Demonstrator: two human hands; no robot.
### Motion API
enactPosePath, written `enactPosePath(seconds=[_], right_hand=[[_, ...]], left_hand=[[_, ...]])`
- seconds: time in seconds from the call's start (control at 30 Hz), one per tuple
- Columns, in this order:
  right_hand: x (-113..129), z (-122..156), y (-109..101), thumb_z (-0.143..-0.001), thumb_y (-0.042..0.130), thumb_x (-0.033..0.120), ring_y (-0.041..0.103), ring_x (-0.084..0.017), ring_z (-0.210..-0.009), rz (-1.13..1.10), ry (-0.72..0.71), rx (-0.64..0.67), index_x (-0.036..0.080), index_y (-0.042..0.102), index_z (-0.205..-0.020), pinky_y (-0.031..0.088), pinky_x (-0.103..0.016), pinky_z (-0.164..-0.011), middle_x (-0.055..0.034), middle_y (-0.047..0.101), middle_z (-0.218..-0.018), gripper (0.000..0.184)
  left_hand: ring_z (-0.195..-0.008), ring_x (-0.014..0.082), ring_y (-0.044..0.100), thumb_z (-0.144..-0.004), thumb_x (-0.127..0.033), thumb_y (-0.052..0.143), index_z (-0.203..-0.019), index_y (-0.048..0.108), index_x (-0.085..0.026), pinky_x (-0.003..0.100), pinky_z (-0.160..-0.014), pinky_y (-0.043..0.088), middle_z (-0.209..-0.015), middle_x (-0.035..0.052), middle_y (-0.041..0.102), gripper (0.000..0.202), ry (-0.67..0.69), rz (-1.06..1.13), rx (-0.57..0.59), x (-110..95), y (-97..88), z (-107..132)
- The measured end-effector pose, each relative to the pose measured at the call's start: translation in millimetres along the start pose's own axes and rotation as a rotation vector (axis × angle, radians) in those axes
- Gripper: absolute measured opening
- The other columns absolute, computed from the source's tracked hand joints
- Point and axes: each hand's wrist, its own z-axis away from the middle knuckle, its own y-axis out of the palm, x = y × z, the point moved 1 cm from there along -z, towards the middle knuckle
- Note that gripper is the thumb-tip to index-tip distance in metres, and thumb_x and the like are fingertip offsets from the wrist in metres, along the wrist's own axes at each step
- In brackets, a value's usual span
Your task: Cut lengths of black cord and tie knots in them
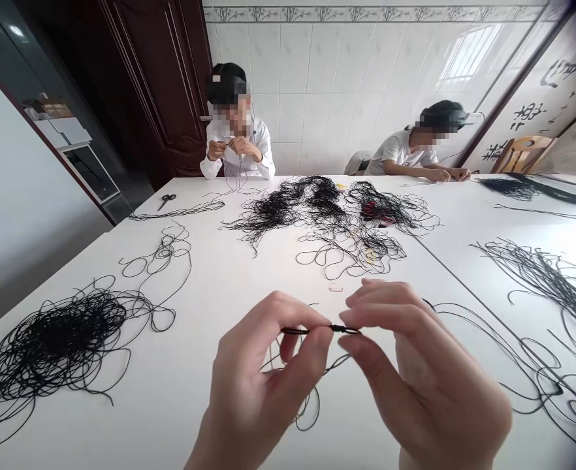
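Note:
A thin black cord (338, 328) with a small knot and a little loop runs between my two hands, above the white table. My left hand (273, 365) pinches it between thumb and forefinger, just left of the knot. On the other side, my right hand (415, 359) has its thumb and forefinger at the small loop, slightly apart from each other around it; its other fingers are bent behind. Loose lengths of the cord hang below my hands and lie on the table.
A large tangle of black cord (67, 333) lies at the left. More cord heaps (278, 209) cover the table's far middle, with red-handled scissors (379, 214) among them. Black scissors (167, 201) lie far left. Cord strands (562, 281) spread at right. Two people (239, 143) sit across the table, handling cord.

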Motion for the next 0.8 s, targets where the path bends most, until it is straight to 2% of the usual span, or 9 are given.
enactPosePath(seconds=[0.07,0.23,0.33,0.43,0.57,0.8], right_hand=[[-2.0,-2.4,1.3,-0.084,0.06,-0.003,0.058,-0.018,-0.086,-0.001,-0.048,-0.017,0.018,0.059,-0.104,0.049,-0.039,-0.082,-0.0028,0.059,-0.083,0.029],[-3.2,-5.3,4.5,-0.08,0.059,-0.008,0.06,-0.015,-0.075,0.035,-0.127,-0.123,0.017,0.06,-0.092,0.05,-0.042,-0.084,0.0005,0.058,-0.077,0.028],[-3.0,-5.5,5.0,-0.081,0.058,-0.008,0.061,-0.015,-0.076,0.045,-0.136,-0.134,0.017,0.06,-0.09,0.05,-0.041,-0.083,0.0001,0.058,-0.077,0.026],[-3.1,-5.5,4.5,-0.081,0.058,-0.008,0.061,-0.015,-0.075,0.062,-0.144,-0.136,0.017,0.059,-0.089,0.051,-0.041,-0.083,0.0,0.058,-0.076,0.026],[-3.4,-5.3,3.8,-0.082,0.058,-0.007,0.061,-0.015,-0.072,0.1,-0.157,-0.122,0.017,0.059,-0.088,0.051,-0.044,-0.085,0.0004,0.058,-0.075,0.025],[-6.1,-4.7,1.3,-0.084,0.056,-0.004,0.058,-0.015,-0.074,0.086,-0.142,-0.067,0.018,0.055,-0.086,0.048,-0.044,-0.086,0.0005,0.056,-0.074,0.022]], left_hand=[[-0.057,0.0079,0.052,-0.087,-0.008,0.062,-0.079,0.063,-0.025,0.016,-0.051,0.045,-0.068,-0.0064,0.063,0.019,-0.125,0.099,-0.014,-2.4,3.0,-0.6],[-0.054,0.0069,0.052,-0.081,-0.009,0.065,-0.071,0.066,-0.025,0.014,-0.048,0.043,-0.061,-0.0067,0.062,0.019,-0.282,0.23,-0.092,-6.9,5.8,-0.3],[-0.053,0.0071,0.05,-0.078,-0.009,0.065,-0.069,0.067,-0.024,0.015,-0.048,0.043,-0.06,-0.0061,0.06,0.018,-0.342,0.268,-0.051,-7.6,5.6,-0.1],[-0.054,0.0081,0.051,-0.079,-0.011,0.067,-0.07,0.068,-0.025,0.017,-0.05,0.045,-0.061,-0.0052,0.061,0.016,-0.328,0.274,0.01,-7.8,3.9,0.0],[-0.055,0.0092,0.052,-0.081,-0.011,0.066,-0.074,0.069,-0.025,0.018,-0.051,0.044,-0.063,-0.0045,0.063,0.016,-0.304,0.232,-0.01,-8.0,2.1,-0.2],[-0.059,0.0111,0.052,-0.082,-0.003,0.061,-0.078,0.067,-0.023,0.023,-0.053,0.043,-0.066,-0.0032,0.063,0.022,-0.114,0.122,-0.043,-8.6,6.7,2.3]])
